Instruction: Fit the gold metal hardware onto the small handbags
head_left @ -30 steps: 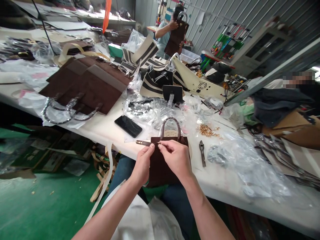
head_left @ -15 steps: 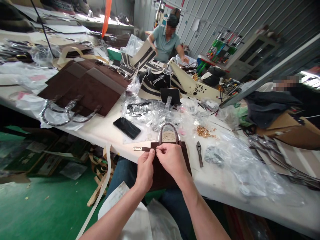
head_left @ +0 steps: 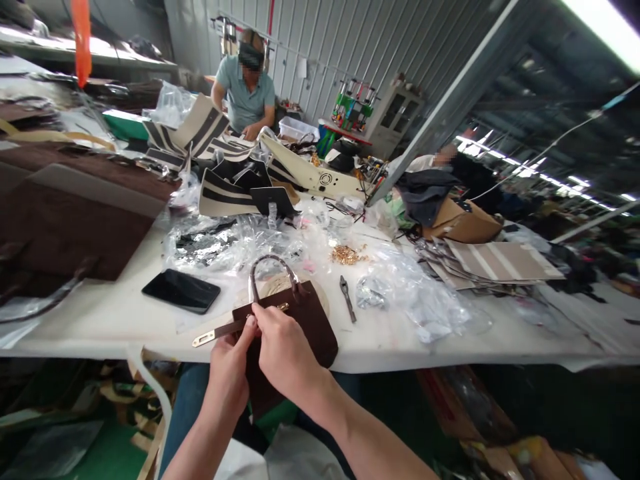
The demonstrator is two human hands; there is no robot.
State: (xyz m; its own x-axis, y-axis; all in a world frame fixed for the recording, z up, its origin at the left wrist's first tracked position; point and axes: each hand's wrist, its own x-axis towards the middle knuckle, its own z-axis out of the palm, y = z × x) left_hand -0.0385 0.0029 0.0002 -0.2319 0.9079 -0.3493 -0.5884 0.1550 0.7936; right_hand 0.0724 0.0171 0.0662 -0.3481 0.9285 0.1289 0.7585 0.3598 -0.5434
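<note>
A small dark brown handbag [head_left: 320, 330] leans at the table's front edge, its arched handle [head_left: 274, 257] standing up. From its left side sticks out a brown strap [head_left: 227, 329] tipped with a gold metal plate [head_left: 203, 339]. My left hand [head_left: 230, 367] is closed on this strap, thumb on top. Right beside that thumb, my right hand [head_left: 286, 350] is closed in a pinch against the bag's upper front; whatever its fingertips hold is hidden. A gold clasp piece [head_left: 283, 307] shows just above my right knuckles.
On the table lie a black phone [head_left: 181, 291], pliers-like tool [head_left: 347, 299], gold fittings [head_left: 346, 255] and plastic wrap [head_left: 425, 300]. Larger brown bag [head_left: 75, 220] lies left. Striped panels [head_left: 230, 190] are piled behind. A co-worker [head_left: 246, 87] sits across the table.
The view has swung right, so everything sits further left. My right hand's fingers have moved in closer against my left thumb at the strap, and the bag looks more tilted.
</note>
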